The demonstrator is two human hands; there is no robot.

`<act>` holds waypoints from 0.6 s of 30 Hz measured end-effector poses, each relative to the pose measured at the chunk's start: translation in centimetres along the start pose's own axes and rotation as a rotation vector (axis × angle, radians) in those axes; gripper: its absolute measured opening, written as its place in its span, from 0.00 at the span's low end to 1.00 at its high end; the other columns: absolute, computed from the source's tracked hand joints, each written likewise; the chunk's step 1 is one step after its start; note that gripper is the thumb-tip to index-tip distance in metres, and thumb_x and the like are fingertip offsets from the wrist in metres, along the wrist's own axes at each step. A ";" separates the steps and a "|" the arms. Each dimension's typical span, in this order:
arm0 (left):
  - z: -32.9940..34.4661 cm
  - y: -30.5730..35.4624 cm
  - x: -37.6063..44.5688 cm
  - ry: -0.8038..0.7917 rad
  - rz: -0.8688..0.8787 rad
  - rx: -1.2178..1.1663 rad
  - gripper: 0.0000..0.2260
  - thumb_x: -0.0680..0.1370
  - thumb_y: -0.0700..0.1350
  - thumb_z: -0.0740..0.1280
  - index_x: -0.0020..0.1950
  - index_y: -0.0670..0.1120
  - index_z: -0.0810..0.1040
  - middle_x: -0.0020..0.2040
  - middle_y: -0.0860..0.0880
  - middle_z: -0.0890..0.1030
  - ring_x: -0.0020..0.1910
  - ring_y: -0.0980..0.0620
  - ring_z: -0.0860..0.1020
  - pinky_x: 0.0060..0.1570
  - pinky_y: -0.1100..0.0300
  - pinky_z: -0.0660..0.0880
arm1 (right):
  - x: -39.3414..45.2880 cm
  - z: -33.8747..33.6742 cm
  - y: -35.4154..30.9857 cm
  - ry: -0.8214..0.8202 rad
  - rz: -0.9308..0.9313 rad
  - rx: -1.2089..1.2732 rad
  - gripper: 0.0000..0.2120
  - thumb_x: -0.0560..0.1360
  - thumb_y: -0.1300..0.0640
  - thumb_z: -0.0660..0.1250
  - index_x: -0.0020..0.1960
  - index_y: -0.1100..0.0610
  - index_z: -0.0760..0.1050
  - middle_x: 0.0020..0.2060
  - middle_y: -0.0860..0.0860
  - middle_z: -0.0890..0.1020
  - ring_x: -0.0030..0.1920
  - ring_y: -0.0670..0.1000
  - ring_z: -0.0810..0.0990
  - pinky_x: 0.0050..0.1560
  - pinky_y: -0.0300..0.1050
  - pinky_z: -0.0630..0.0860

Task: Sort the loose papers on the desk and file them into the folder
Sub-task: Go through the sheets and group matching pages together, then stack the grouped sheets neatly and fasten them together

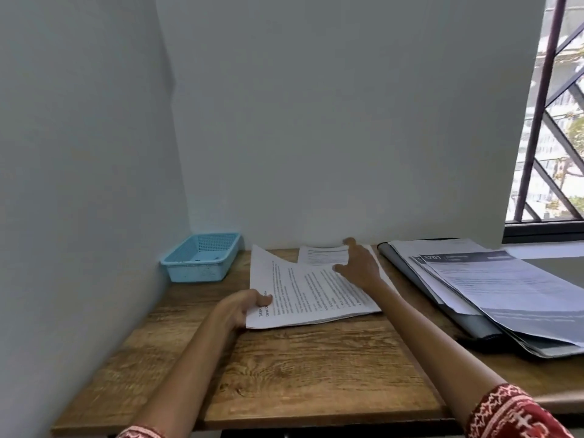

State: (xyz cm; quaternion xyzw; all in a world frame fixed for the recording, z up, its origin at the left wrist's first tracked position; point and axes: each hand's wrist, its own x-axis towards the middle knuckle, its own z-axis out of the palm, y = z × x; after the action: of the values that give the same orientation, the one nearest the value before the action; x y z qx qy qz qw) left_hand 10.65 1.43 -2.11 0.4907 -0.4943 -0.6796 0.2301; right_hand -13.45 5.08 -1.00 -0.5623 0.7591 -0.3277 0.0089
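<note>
A stack of printed white papers (303,292) lies on the wooden desk (300,368), its far left corner lifted. My left hand (240,308) pinches the stack's near left corner, thumb on top. My right hand (358,263) rests on the stack's far right part, fingers spread flat, reaching toward another printed sheet (322,255) by the wall. To the right lies an open dark folder (474,324) with several papers (512,289) fanned out on it.
A light blue plastic basket (200,260) stands in the far left corner against the wall. White walls close off the desk at the left and back. A barred window (550,121) is at the right.
</note>
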 end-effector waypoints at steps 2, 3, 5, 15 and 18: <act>-0.1 0.2 0.3 -0.009 -0.008 -0.024 0.07 0.80 0.32 0.58 0.57 0.36 0.70 0.40 0.38 0.80 0.29 0.44 0.82 0.35 0.50 0.80 | 0.4 1.4 -1.0 -0.094 -0.079 0.042 0.22 0.74 0.50 0.70 0.64 0.57 0.70 0.59 0.53 0.77 0.60 0.53 0.74 0.53 0.43 0.68; -0.1 0.3 0.3 -0.017 -0.010 -0.032 0.07 0.80 0.32 0.58 0.57 0.36 0.70 0.41 0.38 0.79 0.34 0.43 0.82 0.41 0.50 0.79 | 0.5 2.2 -1.4 -0.165 -0.101 0.006 0.21 0.72 0.47 0.71 0.60 0.55 0.73 0.58 0.51 0.77 0.58 0.50 0.75 0.51 0.42 0.67; -0.4 0.3 0.2 -0.040 -0.010 -0.032 0.08 0.80 0.32 0.58 0.58 0.37 0.71 0.43 0.39 0.79 0.45 0.43 0.80 0.49 0.49 0.76 | 0.6 3.6 -1.8 -0.284 -0.126 -0.140 0.19 0.71 0.42 0.70 0.56 0.53 0.75 0.56 0.48 0.78 0.53 0.48 0.74 0.50 0.42 0.67; -5.1 0.3 1.6 -0.048 0.233 -0.020 0.27 0.75 0.26 0.61 0.67 0.50 0.67 0.61 0.40 0.76 0.54 0.45 0.79 0.44 0.54 0.81 | 0.8 3.3 -3.0 -0.324 -0.118 -0.252 0.16 0.70 0.40 0.71 0.47 0.52 0.74 0.52 0.48 0.80 0.53 0.49 0.77 0.48 0.42 0.67; -5.4 0.3 1.2 -0.118 0.186 0.043 0.17 0.74 0.25 0.61 0.57 0.41 0.77 0.59 0.40 0.77 0.52 0.47 0.79 0.42 0.60 0.81 | 0.9 3.2 -3.0 -0.324 -0.113 -0.267 0.16 0.70 0.40 0.71 0.46 0.51 0.74 0.51 0.47 0.80 0.53 0.49 0.77 0.48 0.42 0.67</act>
State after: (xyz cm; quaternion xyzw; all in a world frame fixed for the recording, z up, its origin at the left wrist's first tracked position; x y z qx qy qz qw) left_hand 14.87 -2.08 -2.51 0.4066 -0.5650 -0.6723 0.2518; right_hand -9.95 2.28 -1.69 -0.6454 0.7518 -0.1295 0.0377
